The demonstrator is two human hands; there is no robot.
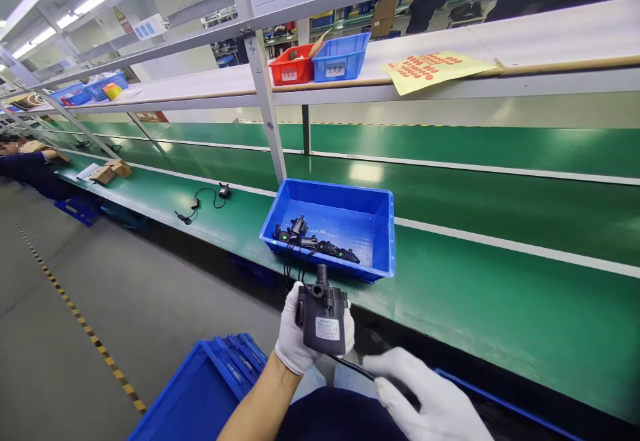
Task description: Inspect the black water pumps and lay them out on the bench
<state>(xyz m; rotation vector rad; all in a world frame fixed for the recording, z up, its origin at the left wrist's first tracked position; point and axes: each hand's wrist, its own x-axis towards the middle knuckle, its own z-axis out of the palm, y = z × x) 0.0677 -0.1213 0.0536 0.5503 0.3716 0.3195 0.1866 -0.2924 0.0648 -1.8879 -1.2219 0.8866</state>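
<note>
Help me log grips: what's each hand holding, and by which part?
The left hand grips the black device by its body's sides; the blurred right hand seems to hold its cable, away from the body.

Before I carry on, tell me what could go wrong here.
The black device is held only by the left hand, in front of the bench, so a slip could drop it. The cord below it runs into the right hand; a tug might strain it. Cables hanging over the front of the blue bin could snag.
</note>
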